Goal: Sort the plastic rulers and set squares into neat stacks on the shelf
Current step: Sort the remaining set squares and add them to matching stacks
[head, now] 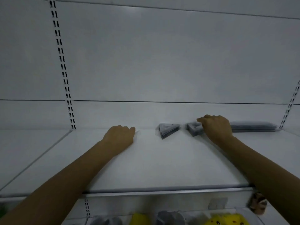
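On the white shelf [162, 163], against the back wall, lie two small stacks of clear set squares. One triangular stack [168, 129] stands free in the middle. The other stack [193, 129] lies just right of it, and my right hand [216, 127] rests on it with fingers curled over its top; whether it grips the stack is unclear. A long flat stack of rulers [254, 126] lies along the back wall at the right. My left hand [121, 135] rests on the bare shelf left of the stacks, fingers curled, nothing visible in it.
Slotted uprights [65, 73] [290, 106] frame the shelf bay. The shelf's front edge [162, 190] has a metal rail. Below it a lower shelf holds yellow goods [227, 220] and grey packets [170, 218].
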`<action>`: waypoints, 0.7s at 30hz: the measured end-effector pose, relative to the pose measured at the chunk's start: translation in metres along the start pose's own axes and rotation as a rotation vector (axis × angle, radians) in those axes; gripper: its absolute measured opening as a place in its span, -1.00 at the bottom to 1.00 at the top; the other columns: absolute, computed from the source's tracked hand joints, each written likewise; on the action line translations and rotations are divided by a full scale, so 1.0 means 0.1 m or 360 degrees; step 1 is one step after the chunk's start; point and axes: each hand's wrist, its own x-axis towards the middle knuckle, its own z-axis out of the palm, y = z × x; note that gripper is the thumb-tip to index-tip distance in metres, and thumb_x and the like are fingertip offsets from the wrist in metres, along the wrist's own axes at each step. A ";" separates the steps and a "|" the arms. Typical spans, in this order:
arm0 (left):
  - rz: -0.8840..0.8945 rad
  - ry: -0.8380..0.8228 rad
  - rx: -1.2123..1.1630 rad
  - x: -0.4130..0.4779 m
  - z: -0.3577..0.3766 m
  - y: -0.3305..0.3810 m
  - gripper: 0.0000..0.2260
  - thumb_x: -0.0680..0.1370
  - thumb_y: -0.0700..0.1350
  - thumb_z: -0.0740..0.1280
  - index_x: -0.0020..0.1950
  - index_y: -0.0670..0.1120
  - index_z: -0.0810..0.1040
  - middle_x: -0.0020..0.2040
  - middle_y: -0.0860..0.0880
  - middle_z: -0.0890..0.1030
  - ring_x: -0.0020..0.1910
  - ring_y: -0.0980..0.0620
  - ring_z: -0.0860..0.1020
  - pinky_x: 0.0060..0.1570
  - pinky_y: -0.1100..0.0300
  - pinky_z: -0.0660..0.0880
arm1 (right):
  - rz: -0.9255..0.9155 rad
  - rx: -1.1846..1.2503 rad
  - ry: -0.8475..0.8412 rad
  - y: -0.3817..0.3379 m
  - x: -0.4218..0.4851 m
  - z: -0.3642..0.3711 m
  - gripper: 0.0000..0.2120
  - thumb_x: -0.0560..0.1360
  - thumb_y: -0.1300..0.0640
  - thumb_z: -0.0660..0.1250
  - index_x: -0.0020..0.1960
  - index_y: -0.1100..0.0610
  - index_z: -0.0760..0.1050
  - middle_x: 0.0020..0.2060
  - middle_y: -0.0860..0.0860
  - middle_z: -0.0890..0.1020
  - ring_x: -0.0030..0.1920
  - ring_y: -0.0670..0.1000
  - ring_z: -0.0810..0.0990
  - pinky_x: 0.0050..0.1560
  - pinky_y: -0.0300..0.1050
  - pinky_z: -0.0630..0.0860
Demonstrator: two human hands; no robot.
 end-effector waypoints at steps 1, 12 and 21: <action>-0.0065 0.0043 -0.0063 -0.01 0.01 -0.01 -0.81 0.58 -0.20 0.06 0.13 -0.13 0.40 -0.07 -0.09 0.59 -0.25 -0.08 0.45 -0.36 0.17 0.26 | 0.0049 0.0020 -0.0070 0.01 -0.01 0.03 -0.74 0.53 0.14 0.24 0.19 -0.03 0.50 0.05 0.00 0.60 0.01 0.06 0.59 -0.06 -0.13 0.40; -0.0258 0.0233 -0.0803 -0.08 0.15 -0.03 -0.80 0.63 -0.08 0.04 0.10 -0.05 0.43 0.00 -0.05 0.59 -0.06 -0.07 0.52 -0.11 0.07 0.45 | 0.0059 0.0577 0.0165 -0.26 -0.04 -0.08 -0.76 0.51 0.23 0.26 0.18 0.15 0.44 0.08 0.12 0.58 0.03 0.12 0.53 -0.04 -0.09 0.37; -0.0356 0.0247 -0.1127 -0.15 0.17 -0.08 -0.90 0.62 -0.09 0.08 0.00 0.02 0.38 0.01 0.07 0.64 -0.06 -0.06 0.57 -0.10 0.10 0.47 | -0.0440 0.0955 -0.0133 -1.57 0.18 -0.49 -0.70 0.56 0.00 0.23 0.26 0.04 0.45 0.19 0.01 0.56 0.17 0.06 0.50 0.19 -0.04 0.39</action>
